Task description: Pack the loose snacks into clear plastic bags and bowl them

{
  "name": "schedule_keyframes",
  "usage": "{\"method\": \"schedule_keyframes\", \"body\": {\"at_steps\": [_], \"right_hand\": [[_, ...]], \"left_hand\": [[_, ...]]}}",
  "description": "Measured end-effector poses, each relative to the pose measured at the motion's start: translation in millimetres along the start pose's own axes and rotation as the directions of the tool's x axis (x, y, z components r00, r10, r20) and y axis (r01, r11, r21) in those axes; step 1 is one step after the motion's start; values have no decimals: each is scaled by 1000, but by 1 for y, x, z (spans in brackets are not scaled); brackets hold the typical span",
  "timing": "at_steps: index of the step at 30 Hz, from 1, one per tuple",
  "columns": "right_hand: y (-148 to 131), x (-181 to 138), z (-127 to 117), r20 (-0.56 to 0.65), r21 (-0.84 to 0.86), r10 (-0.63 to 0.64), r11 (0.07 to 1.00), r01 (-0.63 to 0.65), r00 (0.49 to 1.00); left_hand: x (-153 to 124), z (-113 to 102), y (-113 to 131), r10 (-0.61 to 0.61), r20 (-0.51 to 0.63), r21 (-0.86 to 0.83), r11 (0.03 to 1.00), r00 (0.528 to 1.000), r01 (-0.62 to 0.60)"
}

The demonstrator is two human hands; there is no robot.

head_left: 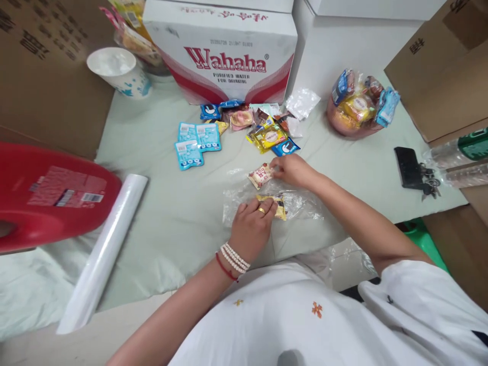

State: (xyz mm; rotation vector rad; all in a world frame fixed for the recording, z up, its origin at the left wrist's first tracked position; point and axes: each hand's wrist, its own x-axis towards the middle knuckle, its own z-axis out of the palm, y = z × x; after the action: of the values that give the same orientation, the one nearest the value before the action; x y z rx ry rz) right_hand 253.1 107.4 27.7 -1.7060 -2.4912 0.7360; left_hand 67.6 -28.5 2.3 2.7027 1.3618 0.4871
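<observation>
My left hand lies over a yellow snack packet, its fingers stretched out on top and the thumb hidden. Beneath that packet is a crumpled sheet of clear plastic film. Just beyond, my right hand pinches the right end of a small cream snack packet with red print. That packet rests at the upper edge of the film. Farther back lie light-blue sachets, a yellow cake packet, a dark-blue packet and several other wrapped snacks.
A Wahaha water carton stands behind the snacks. At the back right is a pink bowl of wrapped snacks. A roll of plastic film lies left beside a red container. A paper cup and keys are on the cloth.
</observation>
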Motion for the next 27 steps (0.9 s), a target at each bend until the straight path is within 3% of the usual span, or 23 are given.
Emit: {"method": "schedule_keyframes", "body": {"at_steps": [2, 4, 7, 13, 19, 21, 23, 25, 26, 27], "right_hand": [[-3, -13, -8, -3, 89, -148, 985, 147, 989], [-6, -36, -11, -21, 139, -322, 937, 322, 946], [-9, -75, 3, -62, 126, -470, 871, 474, 881], [-4, -117, 59, -227, 160, -475, 843, 514, 850], [-10, -115, 76, -172, 74, -408, 902, 425, 896], [-12, -113, 78, -156, 4, -427, 902, 433, 891], [-14, -112, 79, -154, -47, -444, 895, 443, 883], [-17, -112, 79, -144, -85, -447, 894, 439, 883], [-18, -112, 79, -133, -101, -445, 895, 434, 886], [-19, -112, 78, -122, -112, -443, 895, 431, 888]], "left_hand": [[-1, 1, 1, -6, -14, 0, 1000, 1000, 6], [-2, 3, 2, -13, -37, -9, 1000, 999, 13], [-5, 6, 3, -25, -117, -42, 999, 993, 20], [-14, 24, -5, -121, -272, -315, 949, 955, 30], [-29, 20, -10, -261, -364, -465, 883, 894, 68], [-34, 12, -15, -415, -379, -574, 806, 827, 141], [-35, 6, -25, -656, -362, -692, 666, 662, 281], [-28, 3, -37, -819, -298, -748, 519, 490, 413], [-21, 3, -44, -857, -248, -750, 464, 451, 471], [-14, 2, -51, -869, -184, -739, 430, 458, 518]]}}
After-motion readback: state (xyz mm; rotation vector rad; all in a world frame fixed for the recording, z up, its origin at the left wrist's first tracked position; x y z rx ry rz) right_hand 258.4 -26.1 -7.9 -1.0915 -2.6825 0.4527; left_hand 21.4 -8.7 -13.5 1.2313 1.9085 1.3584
